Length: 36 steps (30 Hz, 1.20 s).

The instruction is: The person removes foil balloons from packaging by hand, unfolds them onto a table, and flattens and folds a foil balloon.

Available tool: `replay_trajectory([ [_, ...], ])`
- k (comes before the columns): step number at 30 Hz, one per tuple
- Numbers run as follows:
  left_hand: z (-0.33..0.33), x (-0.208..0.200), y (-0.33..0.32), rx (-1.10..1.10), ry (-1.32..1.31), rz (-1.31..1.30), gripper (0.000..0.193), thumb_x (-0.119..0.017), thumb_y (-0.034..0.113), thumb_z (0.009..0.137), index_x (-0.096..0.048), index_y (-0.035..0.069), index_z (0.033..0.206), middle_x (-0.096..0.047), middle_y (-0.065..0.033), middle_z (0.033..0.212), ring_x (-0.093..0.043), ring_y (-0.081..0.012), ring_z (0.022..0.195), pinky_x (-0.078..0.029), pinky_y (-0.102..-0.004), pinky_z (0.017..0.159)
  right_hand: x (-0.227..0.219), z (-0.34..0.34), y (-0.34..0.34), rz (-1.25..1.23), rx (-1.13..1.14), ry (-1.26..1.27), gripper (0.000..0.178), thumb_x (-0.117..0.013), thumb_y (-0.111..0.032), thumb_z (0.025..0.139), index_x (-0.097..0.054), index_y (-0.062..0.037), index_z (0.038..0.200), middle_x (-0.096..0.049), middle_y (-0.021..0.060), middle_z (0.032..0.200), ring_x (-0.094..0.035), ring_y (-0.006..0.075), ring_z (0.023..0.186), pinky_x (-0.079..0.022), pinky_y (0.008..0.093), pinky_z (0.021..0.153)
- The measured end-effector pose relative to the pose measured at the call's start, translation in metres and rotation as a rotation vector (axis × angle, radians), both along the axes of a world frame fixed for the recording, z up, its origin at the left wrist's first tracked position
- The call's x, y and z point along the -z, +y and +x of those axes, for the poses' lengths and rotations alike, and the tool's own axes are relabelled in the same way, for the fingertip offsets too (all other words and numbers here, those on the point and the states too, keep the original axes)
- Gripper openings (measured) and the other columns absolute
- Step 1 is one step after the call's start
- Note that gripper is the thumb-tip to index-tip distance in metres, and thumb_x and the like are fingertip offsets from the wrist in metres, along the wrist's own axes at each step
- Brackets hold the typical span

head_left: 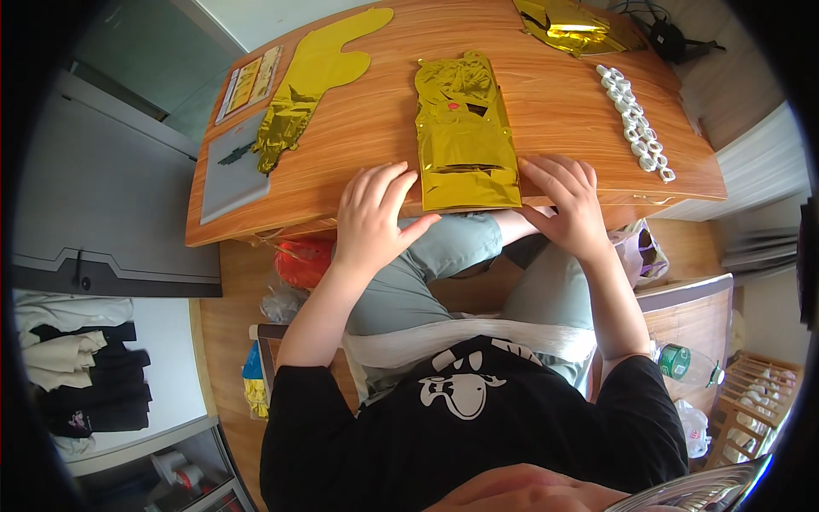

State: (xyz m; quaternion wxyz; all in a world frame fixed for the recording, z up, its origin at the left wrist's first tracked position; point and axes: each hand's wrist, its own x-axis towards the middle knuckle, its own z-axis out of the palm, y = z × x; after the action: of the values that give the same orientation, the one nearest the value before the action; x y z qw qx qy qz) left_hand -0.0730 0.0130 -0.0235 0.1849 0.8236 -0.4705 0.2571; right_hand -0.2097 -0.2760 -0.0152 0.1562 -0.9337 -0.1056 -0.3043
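Observation:
A flat, folded gold foil balloon (465, 145) lies on the wooden table (341, 141) in front of me, its straight lower end at the table's near edge. It has creases and a small red spot towards its upper part. My left hand (373, 209) rests at the table edge just left of the foil, fingers stretched out and thumb pointing to its lower corner. On the other side, my right hand (570, 203) lies by the foil's right edge with fingers extended. Both hands are open and hold nothing.
Another gold foil balloon (320, 64) with a curved outline lies at the left, near a grey-white plastic sheet (232, 171) and a printed card (250, 84). More gold foil (580, 30) is at the back right. A strip of white rings (633, 124) lies along the right side.

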Motion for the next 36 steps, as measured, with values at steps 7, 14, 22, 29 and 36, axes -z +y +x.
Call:
replay_trajectory([
  [7, 0.012, -0.002, -0.002, 0.077, 0.006, 0.037, 0.065, -0.079, 0.05, 0.083, -0.064, 0.007, 0.129, -0.062, -0.0073, 0.13, -0.058, -0.0282, 0.124, -0.046, -0.0456, 0.107, -0.006, 0.01, 0.005, 0.011, 0.057, 0.131, 0.091, -0.084, -0.016, 0.073, -0.042, -0.0079, 0.154, -0.061, 0.0155, 0.137, -0.056, 0.0334, 0.127, -0.039, 0.0457, 0.109],
  [14, 0.018, -0.008, -0.003, 0.114, 0.005, 0.124, 0.062, -0.081, 0.044, 0.082, -0.065, 0.005, 0.127, -0.062, -0.0089, 0.134, -0.056, -0.0301, 0.131, -0.046, -0.0461, 0.107, -0.006, 0.014, 0.005, -0.051, 0.048, 0.139, 0.089, -0.082, -0.016, 0.075, -0.042, -0.0081, 0.154, -0.061, 0.0149, 0.138, -0.056, 0.0327, 0.126, -0.039, 0.0466, 0.11],
  [22, 0.032, -0.017, 0.0, 0.258, 0.067, 0.246, 0.051, -0.08, 0.036, 0.084, -0.063, 0.005, 0.121, -0.06, -0.0121, 0.134, -0.055, -0.0317, 0.13, -0.044, -0.0475, 0.113, -0.009, 0.019, 0.007, -0.026, -0.073, 0.161, 0.073, -0.075, -0.01, 0.083, -0.047, -0.0087, 0.15, -0.064, 0.0155, 0.134, -0.059, 0.0334, 0.128, -0.041, 0.0498, 0.115],
  [29, 0.036, -0.025, -0.001, 0.322, 0.271, 0.289, 0.056, -0.081, 0.023, 0.08, -0.055, 0.004, 0.127, -0.059, -0.0171, 0.131, -0.059, -0.0381, 0.123, -0.048, -0.0475, 0.11, -0.006, 0.022, 0.003, -0.031, -0.076, 0.199, 0.062, -0.072, -0.009, 0.087, -0.051, -0.0088, 0.145, -0.067, 0.0135, 0.126, -0.063, 0.0345, 0.119, -0.047, 0.0476, 0.109],
  [36, 0.03, -0.027, -0.005, 0.227, 0.703, 0.049, 0.111, -0.085, 0.01, 0.072, -0.021, 0.01, 0.162, -0.059, -0.0262, 0.136, -0.061, -0.0413, 0.123, -0.054, -0.0468, 0.092, -0.008, 0.022, 0.007, 0.154, -0.088, 0.184, 0.072, -0.074, 0.004, 0.08, -0.05, -0.0073, 0.147, -0.052, 0.0183, 0.146, -0.063, 0.0381, 0.121, -0.058, 0.0407, 0.095],
])
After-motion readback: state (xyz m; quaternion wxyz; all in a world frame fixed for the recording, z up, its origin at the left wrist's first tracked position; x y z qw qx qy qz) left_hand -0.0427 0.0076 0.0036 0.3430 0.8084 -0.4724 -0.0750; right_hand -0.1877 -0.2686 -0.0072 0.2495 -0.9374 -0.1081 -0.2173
